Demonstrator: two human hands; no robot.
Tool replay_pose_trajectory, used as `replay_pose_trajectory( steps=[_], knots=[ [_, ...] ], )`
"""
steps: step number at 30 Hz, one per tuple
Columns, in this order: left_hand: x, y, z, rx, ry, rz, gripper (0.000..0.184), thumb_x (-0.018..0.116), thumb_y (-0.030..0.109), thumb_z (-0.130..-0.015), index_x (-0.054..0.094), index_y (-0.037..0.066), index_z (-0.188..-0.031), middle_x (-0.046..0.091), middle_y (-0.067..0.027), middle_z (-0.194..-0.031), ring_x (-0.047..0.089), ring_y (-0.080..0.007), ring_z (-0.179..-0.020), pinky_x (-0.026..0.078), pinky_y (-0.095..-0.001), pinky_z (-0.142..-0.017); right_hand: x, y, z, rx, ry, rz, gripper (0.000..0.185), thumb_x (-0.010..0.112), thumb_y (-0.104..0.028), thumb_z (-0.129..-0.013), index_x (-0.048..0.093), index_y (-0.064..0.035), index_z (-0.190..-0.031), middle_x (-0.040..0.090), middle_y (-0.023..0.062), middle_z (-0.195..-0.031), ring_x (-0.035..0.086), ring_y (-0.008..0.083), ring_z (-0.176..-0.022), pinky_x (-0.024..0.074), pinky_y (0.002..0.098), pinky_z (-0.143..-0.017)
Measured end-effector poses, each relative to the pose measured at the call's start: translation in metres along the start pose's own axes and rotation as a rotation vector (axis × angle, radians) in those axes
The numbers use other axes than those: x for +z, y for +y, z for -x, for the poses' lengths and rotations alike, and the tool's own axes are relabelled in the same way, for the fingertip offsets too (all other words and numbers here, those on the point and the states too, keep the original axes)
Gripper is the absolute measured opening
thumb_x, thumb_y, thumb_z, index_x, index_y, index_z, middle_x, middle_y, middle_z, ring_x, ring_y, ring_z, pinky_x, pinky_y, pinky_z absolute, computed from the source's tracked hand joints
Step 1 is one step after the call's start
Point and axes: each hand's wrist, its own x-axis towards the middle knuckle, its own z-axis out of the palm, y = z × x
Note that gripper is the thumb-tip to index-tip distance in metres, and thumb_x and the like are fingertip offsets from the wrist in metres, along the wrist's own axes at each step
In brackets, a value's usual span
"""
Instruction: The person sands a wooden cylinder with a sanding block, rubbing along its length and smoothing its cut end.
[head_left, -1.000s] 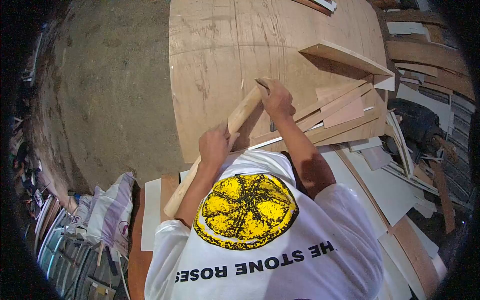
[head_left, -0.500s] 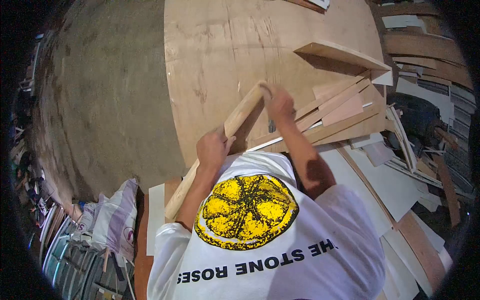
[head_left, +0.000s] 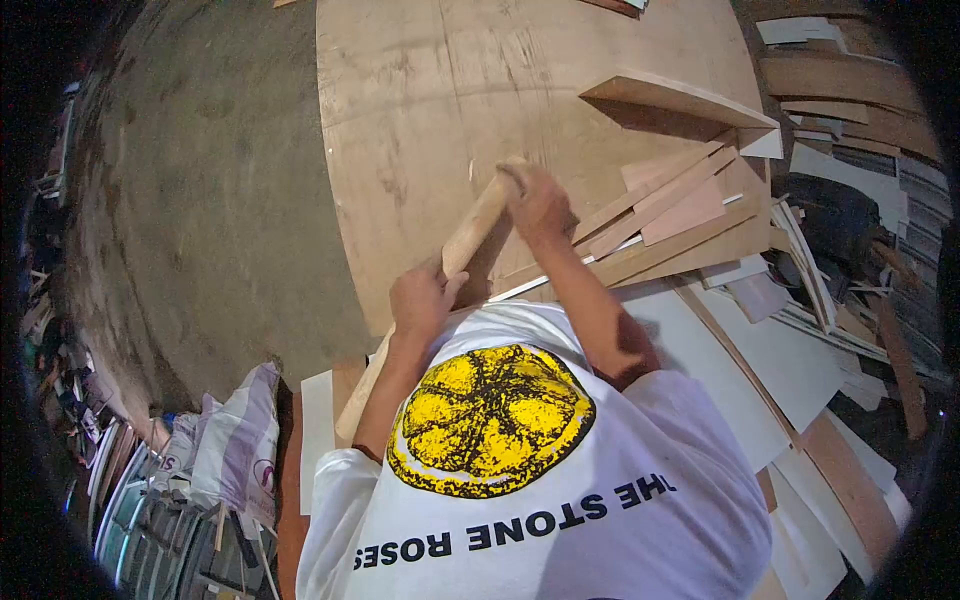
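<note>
A long, pale wooden strip [head_left: 478, 228] slants from beside my left forearm up over the plywood sheet. My left hand [head_left: 420, 298] is wrapped round its middle, thumb on the near side. At the far end of the strip, my right hand [head_left: 540, 205] is closed with its fingers curled over the edge. A small dark patch shows under those fingers, but I cannot make out what it is. The strip's lower end lies partly behind my left forearm.
The plywood sheet [head_left: 420, 120] carries thin wood offcuts [head_left: 680, 205] and an upright board [head_left: 680, 98] on the right. White panels [head_left: 740, 350] lie by my right arm. A white sack [head_left: 238, 440] stands lower left. More scrap boards [head_left: 845, 80] are piled at far right.
My right hand has shifted slightly left and now sits over the strip's far end. The strip's tip has moved a little left too. My left hand keeps its hold.
</note>
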Motion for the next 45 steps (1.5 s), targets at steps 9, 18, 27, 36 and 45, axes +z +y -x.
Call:
replay_pose_trajectory(
  steps=[9,18,27,36,45],
  knots=[
    [0.002,-0.017,-0.011,-0.092,-0.121,0.278,0.055,0.087,0.044,-0.084,0.080,0.010,-0.126,0.079,-0.0221,-0.088,0.077,-0.0383,-0.076,0.058,-0.0451,-0.071,0.022,0.015,0.021,-0.222,-0.009,-0.004,0.023,0.077,-0.014,-0.090,0.081,-0.0132,-0.113,0.078,0.0128,-0.114,0.076,0.0345,-0.103,0.0618,0.0424,-0.088],
    [-0.010,-0.020,-0.020,-0.138,-0.204,0.297,0.051,0.086,0.039,-0.087,0.079,0.009,-0.127,0.081,-0.0212,-0.098,0.080,-0.0284,-0.088,0.058,-0.0421,-0.081,0.015,-0.014,0.064,-0.305,-0.327,-0.269,0.031,0.073,-0.020,-0.094,0.077,-0.0189,-0.124,0.077,0.0108,-0.118,0.075,0.0344,-0.106,0.0613,0.0460,-0.091],
    [0.014,-0.035,-0.017,-0.136,-0.202,0.343,0.053,0.087,0.042,-0.085,0.079,0.011,-0.129,0.080,-0.0195,-0.093,0.078,-0.0287,-0.078,0.057,-0.0414,-0.075,0.016,0.016,0.013,-0.001,0.025,-0.027,0.022,0.077,-0.015,-0.092,0.080,-0.0123,-0.114,0.079,0.0125,-0.116,0.075,0.0307,-0.110,0.0604,0.0428,-0.092],
    [-0.001,-0.026,-0.017,-0.096,-0.192,0.182,0.057,0.087,0.046,-0.084,0.077,0.017,-0.132,0.077,-0.0167,-0.080,0.074,-0.0331,-0.072,0.055,-0.0431,-0.069,0.035,0.066,0.014,0.198,-0.223,0.128,0.040,0.065,-0.048,-0.103,0.073,-0.0212,-0.132,0.074,0.0160,-0.125,0.073,0.0368,-0.114,0.0602,0.0481,-0.094],
    [-0.022,-0.008,0.001,0.110,0.092,0.428,0.061,0.090,0.030,-0.086,0.072,0.007,-0.139,0.077,-0.0162,-0.092,0.070,-0.0199,-0.075,0.054,-0.0341,-0.071,-0.086,0.047,-0.036,0.288,0.497,-0.061,0.040,0.078,-0.039,-0.098,0.075,-0.0007,-0.110,0.077,0.0178,-0.099,0.074,0.0344,-0.092,0.0551,0.0462,-0.085]
  ],
)
